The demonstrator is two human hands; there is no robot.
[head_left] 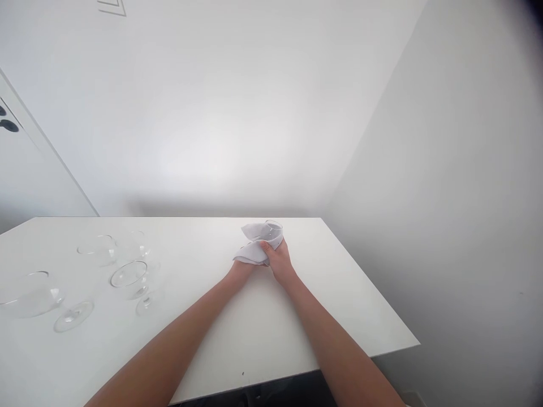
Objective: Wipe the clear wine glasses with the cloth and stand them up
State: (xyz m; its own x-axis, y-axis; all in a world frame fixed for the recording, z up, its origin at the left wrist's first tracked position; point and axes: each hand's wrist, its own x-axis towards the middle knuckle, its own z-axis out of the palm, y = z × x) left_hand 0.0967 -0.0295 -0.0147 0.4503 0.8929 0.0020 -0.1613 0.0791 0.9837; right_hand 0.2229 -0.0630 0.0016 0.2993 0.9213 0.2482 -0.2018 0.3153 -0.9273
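Note:
Both my arms reach out over the white table (339,294). My right hand (280,261) grips a clear glass (274,229) that is wrapped in a white cloth (254,246); only the rim of the glass shows above the cloth. My left hand (241,271) is mostly hidden under the cloth and holds it from below, close against my right hand. The bundle sits just above the table near its far edge.
Several clear stemmed glasses stand on the left part of the table: one (131,280) nearest the middle, one (31,294) at the far left, and two (99,249) behind. White walls close in behind and to the right. The table's right edge (382,294) runs diagonally.

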